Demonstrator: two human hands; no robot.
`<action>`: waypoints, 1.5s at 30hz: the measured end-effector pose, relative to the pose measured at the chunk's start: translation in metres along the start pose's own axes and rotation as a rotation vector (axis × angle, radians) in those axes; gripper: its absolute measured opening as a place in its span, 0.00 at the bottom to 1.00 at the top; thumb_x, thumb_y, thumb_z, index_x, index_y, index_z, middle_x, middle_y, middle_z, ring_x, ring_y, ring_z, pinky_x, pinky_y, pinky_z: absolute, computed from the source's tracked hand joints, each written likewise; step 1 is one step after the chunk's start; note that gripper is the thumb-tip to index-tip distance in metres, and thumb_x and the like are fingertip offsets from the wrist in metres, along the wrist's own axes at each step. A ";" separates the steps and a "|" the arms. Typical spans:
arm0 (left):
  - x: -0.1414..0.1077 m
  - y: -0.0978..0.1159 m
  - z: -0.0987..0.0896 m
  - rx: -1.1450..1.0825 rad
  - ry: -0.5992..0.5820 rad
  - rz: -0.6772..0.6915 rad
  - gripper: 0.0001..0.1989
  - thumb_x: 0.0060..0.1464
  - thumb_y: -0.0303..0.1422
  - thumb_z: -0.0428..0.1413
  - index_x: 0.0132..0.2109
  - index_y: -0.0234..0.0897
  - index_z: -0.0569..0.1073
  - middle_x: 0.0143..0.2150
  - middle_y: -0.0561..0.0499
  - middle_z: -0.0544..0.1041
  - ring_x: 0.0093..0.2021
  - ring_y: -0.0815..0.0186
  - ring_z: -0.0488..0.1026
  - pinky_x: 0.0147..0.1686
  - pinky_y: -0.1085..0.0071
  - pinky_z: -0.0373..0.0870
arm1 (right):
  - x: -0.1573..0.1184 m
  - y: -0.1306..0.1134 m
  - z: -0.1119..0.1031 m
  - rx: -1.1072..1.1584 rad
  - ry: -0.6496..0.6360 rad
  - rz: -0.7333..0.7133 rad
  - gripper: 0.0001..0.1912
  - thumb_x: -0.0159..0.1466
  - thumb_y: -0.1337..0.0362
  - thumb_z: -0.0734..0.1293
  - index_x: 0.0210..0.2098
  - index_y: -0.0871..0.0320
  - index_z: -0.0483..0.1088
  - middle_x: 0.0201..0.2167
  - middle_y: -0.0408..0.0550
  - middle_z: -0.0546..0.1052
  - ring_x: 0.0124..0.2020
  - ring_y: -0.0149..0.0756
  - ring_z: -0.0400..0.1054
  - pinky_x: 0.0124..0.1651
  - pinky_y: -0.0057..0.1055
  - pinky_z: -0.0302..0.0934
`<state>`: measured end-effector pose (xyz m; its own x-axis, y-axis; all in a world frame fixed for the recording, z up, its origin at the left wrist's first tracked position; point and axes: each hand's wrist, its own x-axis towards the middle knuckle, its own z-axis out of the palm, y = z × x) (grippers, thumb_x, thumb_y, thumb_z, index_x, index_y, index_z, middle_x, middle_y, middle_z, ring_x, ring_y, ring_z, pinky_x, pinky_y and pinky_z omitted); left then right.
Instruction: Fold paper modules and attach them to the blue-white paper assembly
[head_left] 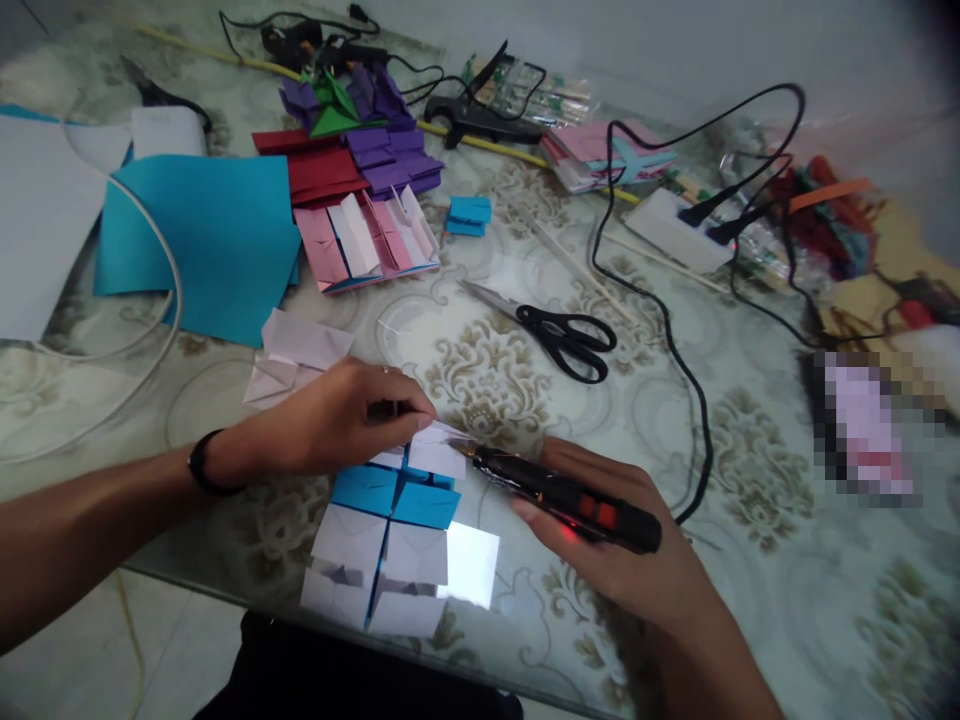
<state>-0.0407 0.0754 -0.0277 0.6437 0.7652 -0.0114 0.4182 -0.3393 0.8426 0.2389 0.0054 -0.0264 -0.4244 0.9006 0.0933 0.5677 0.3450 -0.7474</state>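
A folded paper piece (390,545) in white and blue lies near the table's front edge. At its top, my left hand (352,410) pinches a white paper flap (442,432) between thumb and fingers. A black glue gun (562,495) with a lit red light is held in my right hand (630,530), its fingers wrapped round the body. The gun's tip points left and meets or nearly meets the pinched flap. Just behind my left hand sits a pale folded paper (289,355).
Black-handled scissors (566,335) lie beyond the hands. A black cable (675,350) curves down on the right from a white power strip (675,228). Blue sheets (202,240), folded pink paper (367,240) and a small blue piece (469,215) are farther back on the patterned table (772,600).
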 end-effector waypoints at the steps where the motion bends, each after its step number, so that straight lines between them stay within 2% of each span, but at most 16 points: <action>1: 0.000 0.000 0.000 -0.002 -0.002 -0.005 0.09 0.66 0.28 0.57 0.43 0.36 0.83 0.39 0.53 0.86 0.36 0.69 0.81 0.37 0.75 0.72 | 0.000 0.000 -0.001 -0.003 -0.002 0.004 0.12 0.68 0.65 0.70 0.28 0.55 0.70 0.23 0.42 0.67 0.24 0.34 0.63 0.27 0.31 0.58; 7: -0.001 0.001 -0.001 -0.007 -0.013 -0.025 0.09 0.66 0.29 0.57 0.43 0.37 0.83 0.38 0.54 0.85 0.36 0.70 0.81 0.38 0.76 0.71 | -0.002 0.002 -0.005 -0.013 0.008 0.016 0.14 0.68 0.65 0.71 0.26 0.55 0.68 0.22 0.41 0.66 0.23 0.34 0.64 0.26 0.31 0.61; 12: -0.001 -0.002 -0.001 -0.003 -0.015 -0.036 0.09 0.66 0.30 0.57 0.42 0.37 0.83 0.38 0.54 0.85 0.36 0.69 0.80 0.37 0.75 0.71 | -0.005 0.007 -0.005 -0.011 0.056 0.018 0.13 0.66 0.62 0.73 0.26 0.53 0.70 0.24 0.45 0.71 0.25 0.39 0.70 0.28 0.34 0.67; 18: -0.001 -0.004 0.000 0.008 -0.010 -0.029 0.08 0.67 0.31 0.57 0.43 0.37 0.83 0.37 0.54 0.84 0.34 0.70 0.79 0.34 0.76 0.69 | -0.006 0.006 -0.009 -0.024 0.024 0.039 0.14 0.67 0.61 0.73 0.25 0.53 0.71 0.22 0.44 0.70 0.22 0.38 0.68 0.26 0.34 0.65; 22: 0.000 -0.003 -0.001 -0.008 -0.007 -0.014 0.08 0.66 0.30 0.57 0.43 0.37 0.83 0.38 0.53 0.85 0.35 0.69 0.79 0.35 0.76 0.70 | -0.007 0.006 -0.009 0.004 0.057 0.027 0.13 0.68 0.59 0.72 0.27 0.52 0.72 0.25 0.47 0.74 0.26 0.41 0.71 0.28 0.36 0.68; 27: -0.001 -0.004 0.000 -0.022 -0.004 0.018 0.09 0.66 0.31 0.57 0.43 0.36 0.83 0.37 0.51 0.85 0.33 0.69 0.79 0.34 0.76 0.71 | -0.006 0.006 -0.008 -0.008 -0.025 0.036 0.12 0.68 0.61 0.72 0.28 0.54 0.72 0.24 0.43 0.70 0.25 0.37 0.69 0.27 0.33 0.65; 31: -0.001 -0.004 -0.001 -0.016 -0.004 0.037 0.08 0.66 0.31 0.58 0.43 0.37 0.83 0.37 0.51 0.85 0.35 0.69 0.80 0.36 0.75 0.72 | -0.006 0.007 -0.009 -0.007 0.021 0.026 0.14 0.69 0.59 0.72 0.28 0.53 0.73 0.23 0.45 0.72 0.25 0.38 0.69 0.27 0.34 0.65; 35: 0.000 -0.003 -0.002 -0.013 -0.010 0.028 0.08 0.66 0.31 0.58 0.43 0.37 0.83 0.38 0.51 0.85 0.35 0.68 0.80 0.36 0.75 0.72 | -0.009 0.008 -0.009 -0.001 0.039 0.024 0.11 0.68 0.57 0.74 0.30 0.50 0.77 0.24 0.46 0.75 0.26 0.42 0.72 0.27 0.36 0.69; 38: 0.000 -0.002 -0.002 -0.009 -0.004 0.026 0.08 0.66 0.30 0.58 0.43 0.38 0.83 0.38 0.51 0.85 0.35 0.68 0.80 0.36 0.75 0.72 | -0.011 0.009 -0.008 -0.004 0.047 0.010 0.09 0.68 0.55 0.74 0.32 0.50 0.78 0.27 0.47 0.78 0.29 0.43 0.75 0.30 0.38 0.72; 42: 0.000 -0.003 -0.001 0.003 -0.009 0.039 0.08 0.66 0.30 0.57 0.42 0.37 0.83 0.37 0.51 0.85 0.35 0.68 0.80 0.36 0.75 0.72 | -0.014 0.010 -0.007 -0.061 0.128 0.020 0.10 0.66 0.51 0.75 0.37 0.51 0.80 0.35 0.51 0.82 0.36 0.48 0.79 0.38 0.42 0.77; 45: 0.000 -0.004 -0.001 0.002 -0.016 0.048 0.08 0.66 0.30 0.58 0.43 0.37 0.83 0.38 0.50 0.85 0.35 0.68 0.80 0.36 0.75 0.72 | -0.013 0.010 -0.014 -0.040 0.048 0.036 0.10 0.67 0.53 0.74 0.34 0.52 0.79 0.31 0.48 0.81 0.32 0.44 0.78 0.36 0.38 0.75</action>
<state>-0.0432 0.0768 -0.0302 0.6735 0.7389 0.0201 0.3881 -0.3766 0.8411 0.2599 0.0012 -0.0260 -0.3695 0.9240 0.0989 0.6099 0.3214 -0.7244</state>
